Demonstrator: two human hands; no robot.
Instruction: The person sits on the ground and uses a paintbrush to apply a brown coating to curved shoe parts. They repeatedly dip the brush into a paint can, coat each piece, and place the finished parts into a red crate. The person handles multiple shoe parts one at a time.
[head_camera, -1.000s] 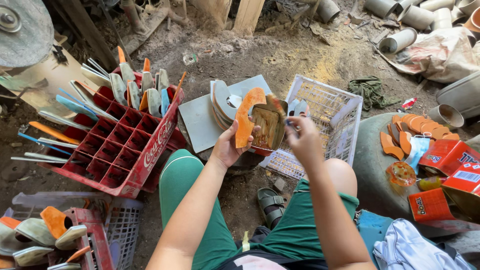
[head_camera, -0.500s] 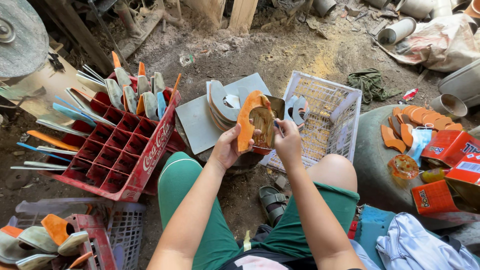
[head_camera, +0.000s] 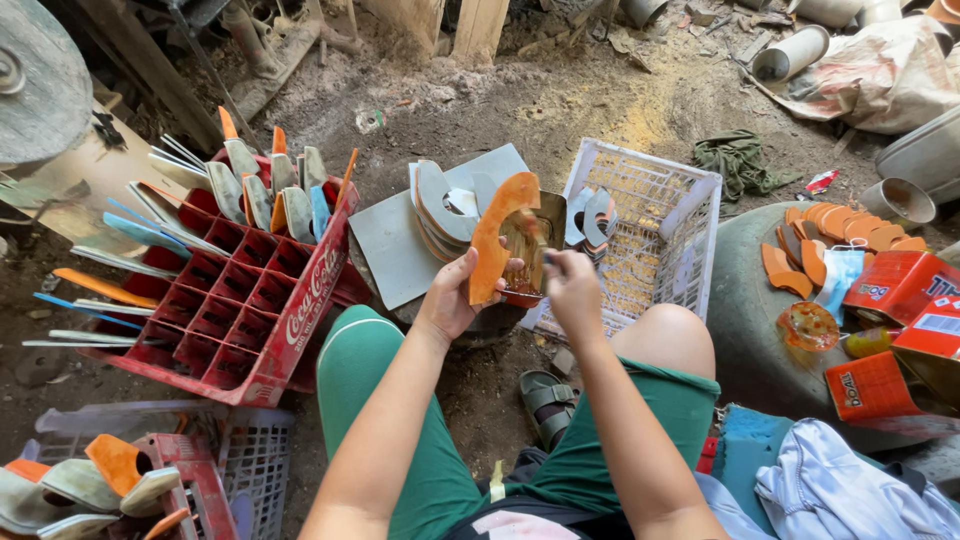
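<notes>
Dead center of the frame, the left hand was wrapped around a curved orange sole piece, standing it upright. The right hand was curled shut just beside it, pinching something too blurry to make out. A red bottle crate stuffed with more pieces sat at left, and a white plastic basket at right.
</notes>
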